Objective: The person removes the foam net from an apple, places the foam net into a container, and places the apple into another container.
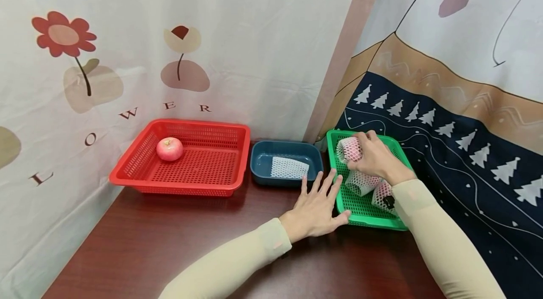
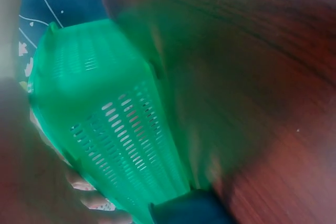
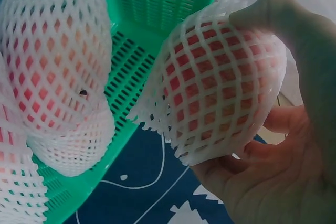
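Observation:
In the head view my right hand (image 1: pixel 375 157) grips an apple in a white foam net (image 1: pixel 350 150) over the far end of the green basket (image 1: pixel 360 221). The right wrist view shows thumb and fingers curled round this netted apple (image 3: pixel 220 82), its red skin visible through the mesh. Other netted apples (image 3: pixel 58 61) lie in the basket beside it. My left hand (image 1: pixel 314 209) has its fingers spread and straight at the basket's near left side; whether it touches the rim I cannot tell. Its own wrist view shows mostly the basket's green side wall (image 2: pixel 121 119).
A blue tray (image 1: pixel 259 174) with an empty white foam net (image 1: pixel 289 168) stands left of the green basket. Further left, a red basket (image 1: pixel 178 190) holds one bare apple (image 1: pixel 169 149). Printed curtains (image 1: pixel 263 44) hang behind the brown table (image 1: pixel 178 242).

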`<action>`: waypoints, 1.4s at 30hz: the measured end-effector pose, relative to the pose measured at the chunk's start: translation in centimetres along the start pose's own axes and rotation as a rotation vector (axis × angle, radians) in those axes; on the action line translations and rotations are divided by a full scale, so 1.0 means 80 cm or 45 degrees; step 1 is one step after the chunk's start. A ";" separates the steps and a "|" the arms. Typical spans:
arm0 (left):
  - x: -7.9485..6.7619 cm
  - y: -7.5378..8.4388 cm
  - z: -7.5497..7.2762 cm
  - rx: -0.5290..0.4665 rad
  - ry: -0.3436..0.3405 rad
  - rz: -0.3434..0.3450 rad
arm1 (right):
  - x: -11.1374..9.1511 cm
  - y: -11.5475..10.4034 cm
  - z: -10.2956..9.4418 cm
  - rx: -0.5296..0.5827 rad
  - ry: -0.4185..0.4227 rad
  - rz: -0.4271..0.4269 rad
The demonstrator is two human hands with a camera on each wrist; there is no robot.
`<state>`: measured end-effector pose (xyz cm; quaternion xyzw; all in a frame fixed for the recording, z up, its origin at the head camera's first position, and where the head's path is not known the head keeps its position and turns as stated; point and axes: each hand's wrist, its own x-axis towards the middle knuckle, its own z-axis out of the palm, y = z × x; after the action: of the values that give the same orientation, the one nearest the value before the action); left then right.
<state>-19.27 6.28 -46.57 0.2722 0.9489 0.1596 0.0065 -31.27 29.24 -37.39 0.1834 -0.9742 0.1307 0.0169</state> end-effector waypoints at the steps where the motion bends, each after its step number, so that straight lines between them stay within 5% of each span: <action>1: 0.000 0.000 -0.001 0.002 0.001 0.002 | -0.001 -0.001 0.000 0.000 0.006 -0.005; 17: -0.018 -0.009 -0.010 0.047 0.014 0.053 | -0.015 -0.017 0.003 0.058 0.083 -0.043; 25: -0.035 -0.017 -0.022 0.197 0.089 0.082 | -0.022 -0.032 0.005 0.082 0.102 -0.066; 42: -0.072 -0.056 -0.040 0.250 0.225 0.063 | -0.043 -0.061 0.015 0.125 0.119 -0.105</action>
<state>-17.00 -1.25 -45.31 0.2799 0.9498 0.0895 -0.1077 -26.28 25.72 -37.61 0.2175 -0.9564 0.1858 0.0588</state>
